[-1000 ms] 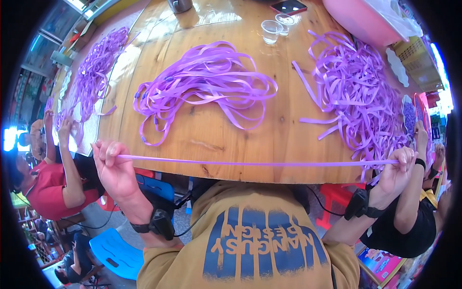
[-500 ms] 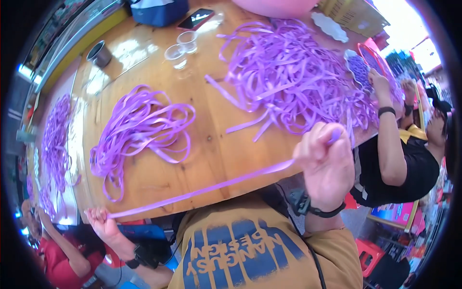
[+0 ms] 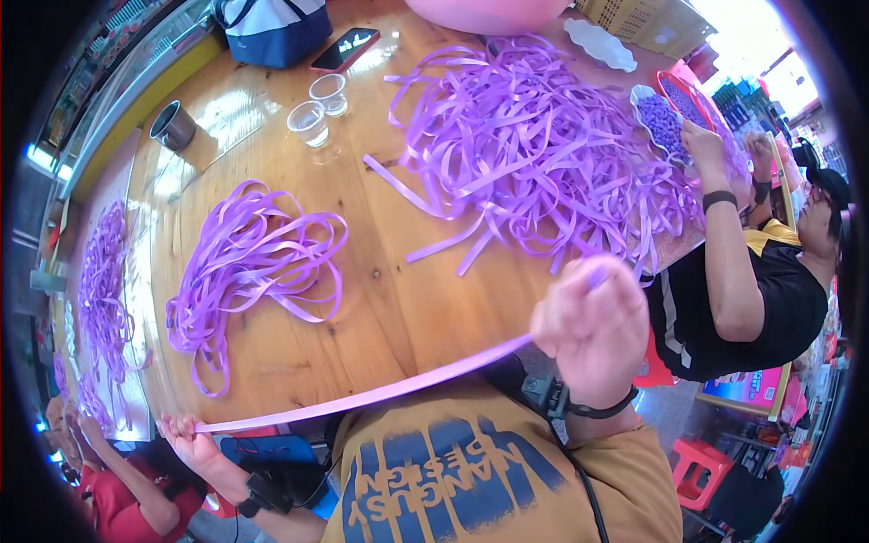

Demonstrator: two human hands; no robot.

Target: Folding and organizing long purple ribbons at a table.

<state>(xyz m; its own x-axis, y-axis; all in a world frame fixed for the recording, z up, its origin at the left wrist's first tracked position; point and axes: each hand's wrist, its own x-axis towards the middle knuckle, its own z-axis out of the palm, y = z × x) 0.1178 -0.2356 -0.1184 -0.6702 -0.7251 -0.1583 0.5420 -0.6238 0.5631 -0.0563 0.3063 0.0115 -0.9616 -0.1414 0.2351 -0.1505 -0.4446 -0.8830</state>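
A purple ribbon [image 3: 380,395] is stretched taut across the table's near edge, between my two hands. My left hand [image 3: 187,436] pinches its left end at the table's front left corner. Closed around the other end is my right hand [image 3: 593,321], raised higher, with a bit of purple showing between its fingers. Beyond the ribbon, a loose looped bundle of purple ribbon [image 3: 258,262] lies on the left part of the table. A large tangled heap of purple ribbons [image 3: 534,154] spreads over the right part, just past my right hand.
Two clear plastic cups [image 3: 312,125], a metal cup [image 3: 174,127], a phone [image 3: 346,50] and a blue-white bag [image 3: 274,32] stand at the back of the wooden table [image 3: 407,317]. On the right, a co-worker [image 3: 756,299] reaches toward a dish of purple pieces [image 3: 659,122]. Another person [image 3: 136,498] sits left.
My right hand has come slightly down and left, with the ribbon still stretched to my left hand. The ribbon now shows its flat side more. The view has shifted a little.
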